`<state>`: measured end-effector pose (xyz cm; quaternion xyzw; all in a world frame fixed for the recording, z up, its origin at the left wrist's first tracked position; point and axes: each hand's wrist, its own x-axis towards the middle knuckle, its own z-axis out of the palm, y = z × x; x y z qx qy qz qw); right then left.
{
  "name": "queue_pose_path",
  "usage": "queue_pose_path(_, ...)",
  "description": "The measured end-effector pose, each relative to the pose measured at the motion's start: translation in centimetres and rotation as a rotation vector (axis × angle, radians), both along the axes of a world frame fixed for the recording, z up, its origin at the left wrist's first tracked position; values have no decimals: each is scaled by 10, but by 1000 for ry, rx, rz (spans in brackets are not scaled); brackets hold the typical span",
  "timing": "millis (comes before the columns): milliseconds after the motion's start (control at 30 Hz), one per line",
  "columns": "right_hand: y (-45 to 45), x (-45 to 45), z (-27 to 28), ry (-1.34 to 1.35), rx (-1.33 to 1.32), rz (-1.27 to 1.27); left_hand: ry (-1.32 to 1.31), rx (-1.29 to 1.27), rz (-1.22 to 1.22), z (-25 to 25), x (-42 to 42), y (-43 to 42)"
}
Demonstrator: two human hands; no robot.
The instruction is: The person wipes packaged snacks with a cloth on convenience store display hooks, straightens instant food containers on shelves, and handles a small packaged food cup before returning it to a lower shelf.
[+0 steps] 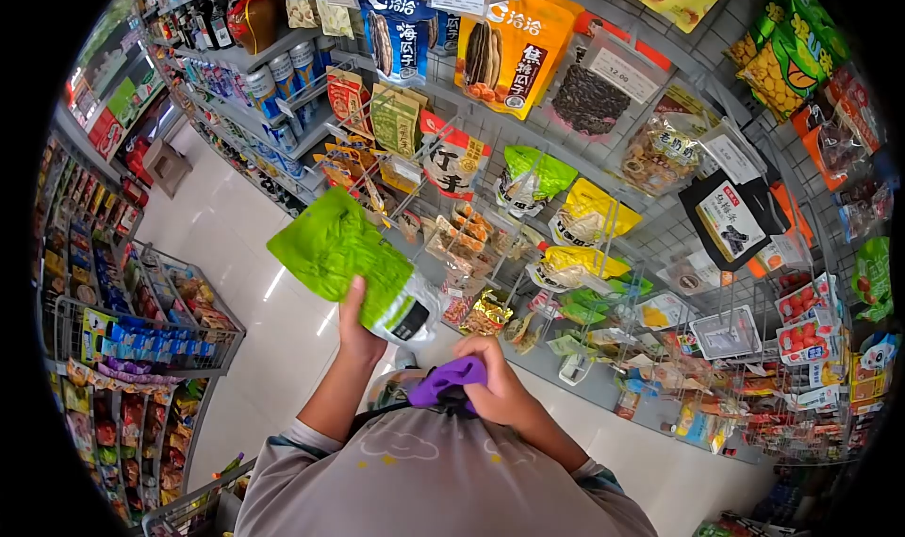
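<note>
A bright green and white snack bag (353,259) is held up in front of the shelf, with my left hand (356,325) closed on its lower edge, thumb across the front. Its printing is turned away or blurred, so I cannot read what is inside. Close to my body, my right hand (495,386) grips a bunched purple cloth (449,382). Just below and left of the cloth, part of a see-through bag (394,386) shows; how the two are joined is hidden.
Ahead, a wire rack (650,174) carries hanging snack bags, including a blue sunflower seed bag (396,33) and an orange one (514,51). Cans (283,70) line shelves at the upper left. Left across the tiled aisle (236,301) stands a wire basket display (203,311).
</note>
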<state>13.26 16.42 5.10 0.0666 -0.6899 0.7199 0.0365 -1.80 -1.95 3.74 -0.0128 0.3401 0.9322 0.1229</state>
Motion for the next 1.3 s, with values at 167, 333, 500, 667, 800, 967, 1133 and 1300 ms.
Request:
queue_pose_path(167, 16, -6, 28, -51, 237, -29, 906, -1153, 144, 3, 9, 1)
queue_pose_path(333, -1, -21, 37, -117, 289, -111, 1078, -1449, 19, -9, 31, 16)
queue_pose_path(500, -10, -22, -21, -218, -8, -342, 1051, -1535, -42, -22, 41, 22)
queue_pose_path(667, -8, -14, -43, -257, -11, -506, 1063, -1621, -50, -35, 49, 28)
queue_pose_path(800, 12, -4, -55, -241, 31, -583, 926, -1403, -289, -37, 51, 23)
queue_pose_path(967, 47, 20, -77, -317, 308, -537, 674, -1077, -430, -72, 29, 9)
queue_pose_path(1133, 64, 34, -71, -280, 198, -358, 243, -570, -600, -63, 19, 41)
queue_pose_path(1300, 69, 41, -103, -296, 58, -371, 89, -647, -576, -73, 15, 56)
